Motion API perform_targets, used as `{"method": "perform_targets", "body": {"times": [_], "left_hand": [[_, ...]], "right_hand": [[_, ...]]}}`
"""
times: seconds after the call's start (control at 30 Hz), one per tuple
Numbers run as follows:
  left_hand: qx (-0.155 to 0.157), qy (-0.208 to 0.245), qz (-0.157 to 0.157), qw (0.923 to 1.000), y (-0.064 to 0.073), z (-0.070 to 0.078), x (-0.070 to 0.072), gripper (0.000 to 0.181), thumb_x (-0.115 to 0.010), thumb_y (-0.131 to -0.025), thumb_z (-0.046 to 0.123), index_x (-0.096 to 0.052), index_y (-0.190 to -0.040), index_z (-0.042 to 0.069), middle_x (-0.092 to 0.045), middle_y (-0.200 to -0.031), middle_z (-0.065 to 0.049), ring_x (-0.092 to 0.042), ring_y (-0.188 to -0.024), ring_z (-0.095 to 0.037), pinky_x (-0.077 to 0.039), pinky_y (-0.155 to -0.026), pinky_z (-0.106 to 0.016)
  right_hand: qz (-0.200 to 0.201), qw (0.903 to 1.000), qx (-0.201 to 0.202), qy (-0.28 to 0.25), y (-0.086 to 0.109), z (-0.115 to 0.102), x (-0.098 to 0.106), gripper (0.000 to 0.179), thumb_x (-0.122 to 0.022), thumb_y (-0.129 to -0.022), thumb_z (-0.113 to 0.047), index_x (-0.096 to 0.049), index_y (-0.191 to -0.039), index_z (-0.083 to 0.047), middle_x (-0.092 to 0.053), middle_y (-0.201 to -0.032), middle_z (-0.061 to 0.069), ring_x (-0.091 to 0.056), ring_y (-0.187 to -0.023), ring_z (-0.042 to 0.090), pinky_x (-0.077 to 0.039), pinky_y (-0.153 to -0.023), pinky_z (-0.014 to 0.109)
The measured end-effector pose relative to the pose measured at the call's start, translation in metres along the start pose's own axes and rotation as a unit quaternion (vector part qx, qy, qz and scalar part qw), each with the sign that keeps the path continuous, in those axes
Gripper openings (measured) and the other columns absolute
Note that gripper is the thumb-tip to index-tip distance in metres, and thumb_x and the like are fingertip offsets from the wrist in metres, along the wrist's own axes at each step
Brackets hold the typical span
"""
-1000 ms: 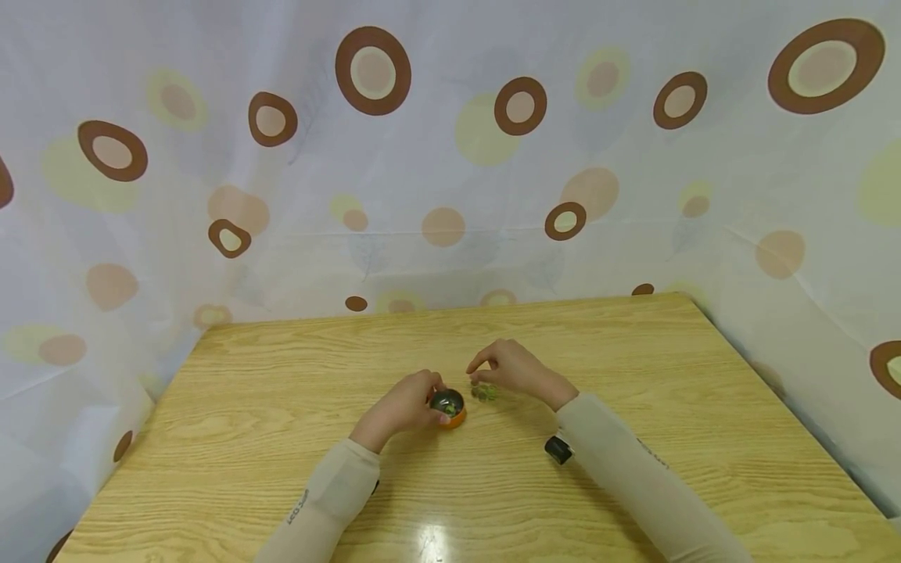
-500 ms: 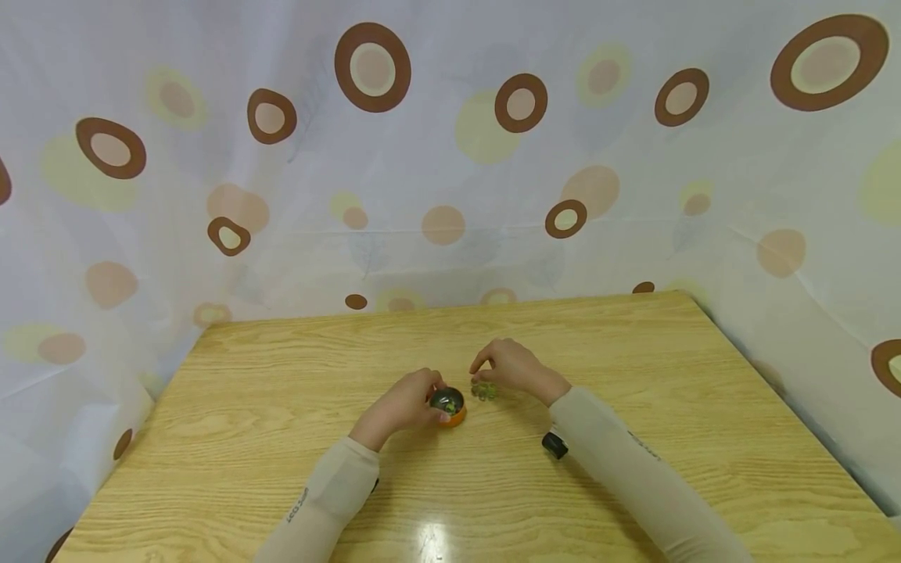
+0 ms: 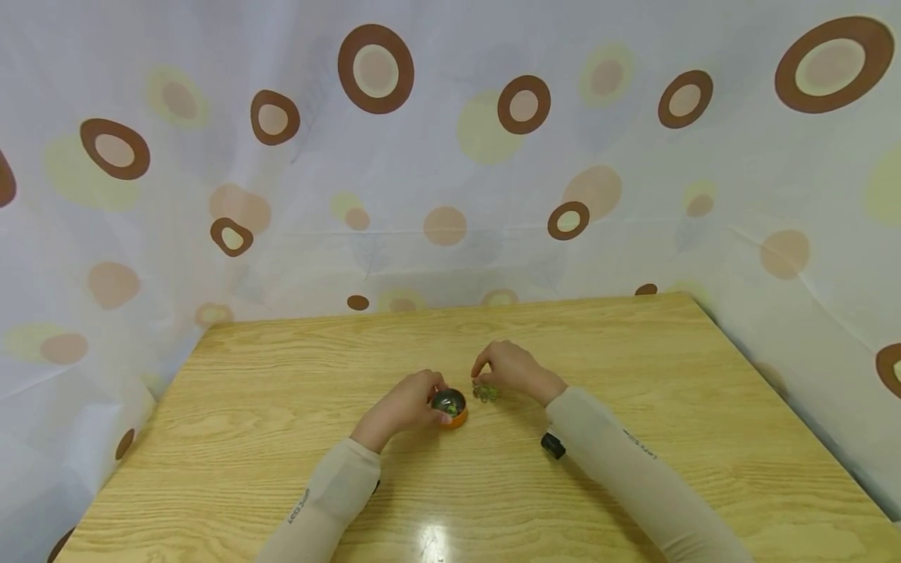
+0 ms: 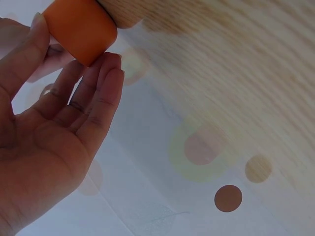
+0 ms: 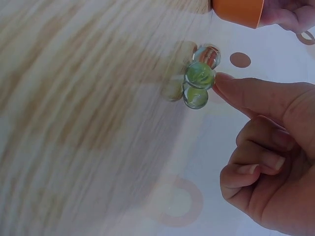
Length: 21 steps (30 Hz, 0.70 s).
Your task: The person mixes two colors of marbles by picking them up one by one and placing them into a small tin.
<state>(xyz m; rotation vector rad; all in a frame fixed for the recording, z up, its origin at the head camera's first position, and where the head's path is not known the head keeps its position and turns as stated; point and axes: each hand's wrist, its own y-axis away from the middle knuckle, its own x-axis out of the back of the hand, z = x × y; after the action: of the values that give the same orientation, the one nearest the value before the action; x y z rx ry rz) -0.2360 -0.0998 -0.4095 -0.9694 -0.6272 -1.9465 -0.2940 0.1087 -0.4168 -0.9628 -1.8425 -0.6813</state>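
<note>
My left hand [image 3: 404, 407] grips a small orange bowl [image 3: 459, 421] with a dark inside, thumb and fingers on its wall; the left wrist view shows its smooth orange side [image 4: 81, 29]. Something green lies inside the bowl. Just right of it, several glass marbles [image 3: 486, 392] sit clustered on the table. In the right wrist view they are clear, a green marble [image 5: 199, 74] in front and one with reddish swirls [image 5: 207, 56] behind. My right hand [image 3: 514, 367] reaches down to them, thumb tip right at the green marble's edge, other fingers curled in. Its index finger is hidden in the right wrist view.
The light wooden table [image 3: 296, 375] runs back to a pale curtain [image 3: 450, 156] with brown and peach circles, which also hangs along both sides. Both forearms wear cream sleeves [image 3: 619, 461], and a black device [image 3: 553, 446] sits under the right wrist.
My right hand has shifted slightly, its fingertips lower and closer to the marbles, which have moved a little within their cluster. The left hand and the bowl have stayed in place.
</note>
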Motion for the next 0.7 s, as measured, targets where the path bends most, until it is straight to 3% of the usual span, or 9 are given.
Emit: {"method": "perform_targets", "body": {"times": [0.43,0.7], "left_hand": [[0.006,0.008,-0.001,1.0,-0.0028,-0.0031,-0.0018,0.034,-0.079,-0.081,0.012,-0.061,-0.106,-0.003,-0.059,-0.093,-0.013,-0.051,-0.075,-0.02,-0.045,-0.068,-0.035],[0.006,0.01,-0.002,0.9999,-0.0028,-0.003,-0.0015,0.034,-0.078,-0.081,0.013,-0.061,-0.107,-0.003,-0.059,-0.094,-0.013,-0.051,-0.075,-0.02,-0.045,-0.067,-0.035]], "right_hand": [[-0.008,0.9997,-0.022,0.007,-0.0015,-0.0049,0.001,0.009,-0.071,-0.088,-0.012,-0.076,-0.095,-0.01,-0.069,-0.107,0.009,-0.059,-0.07,0.015,-0.049,-0.063,0.033],[-0.011,0.9994,-0.033,0.003,-0.0015,-0.0043,0.0021,0.009,-0.071,-0.088,-0.013,-0.076,-0.096,-0.01,-0.068,-0.111,0.01,-0.064,-0.088,0.024,-0.053,-0.074,0.037]]}}
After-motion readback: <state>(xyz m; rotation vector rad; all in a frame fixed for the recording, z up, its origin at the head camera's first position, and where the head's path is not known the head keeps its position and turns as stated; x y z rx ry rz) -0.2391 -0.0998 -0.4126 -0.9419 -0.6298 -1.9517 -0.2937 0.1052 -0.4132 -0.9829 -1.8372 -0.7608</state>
